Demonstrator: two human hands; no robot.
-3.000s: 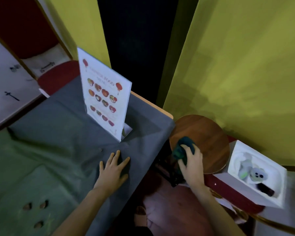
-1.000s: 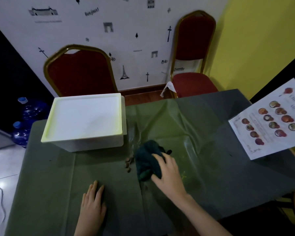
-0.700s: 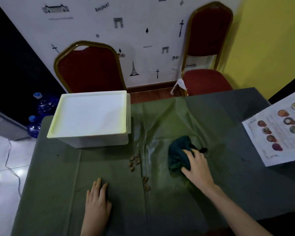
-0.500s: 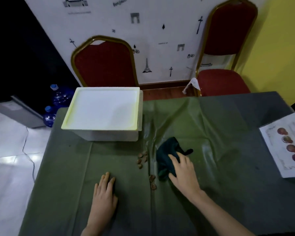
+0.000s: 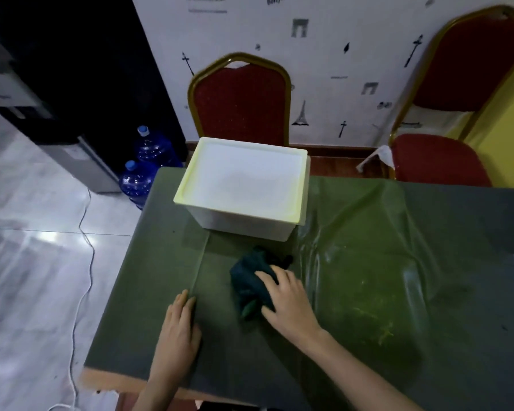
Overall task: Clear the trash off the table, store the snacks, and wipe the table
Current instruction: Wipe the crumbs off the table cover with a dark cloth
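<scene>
A bunched dark teal cloth (image 5: 248, 281) lies on the green-covered table (image 5: 368, 277), just in front of a white lidded storage box (image 5: 244, 185). My right hand (image 5: 288, 301) presses down on the cloth's right side, fingers curled over it. Flat on the table to the left rests my left hand (image 5: 178, 324), fingers together, holding nothing. The small brown crumbs seen earlier are hidden; I cannot tell whether they sit under the cloth.
Two red chairs with gold frames (image 5: 241, 102) (image 5: 445, 134) stand behind the table against a patterned wall. Two blue water bottles (image 5: 143, 167) and a white cable (image 5: 83, 262) are on the tiled floor at left. The table's left edge (image 5: 113, 292) lies near my left hand.
My right hand has slid the cloth leftward over the spot where the brown crumbs lay. The view has swung left, and the menu stand has left the frame. My left hand stayed flat.
</scene>
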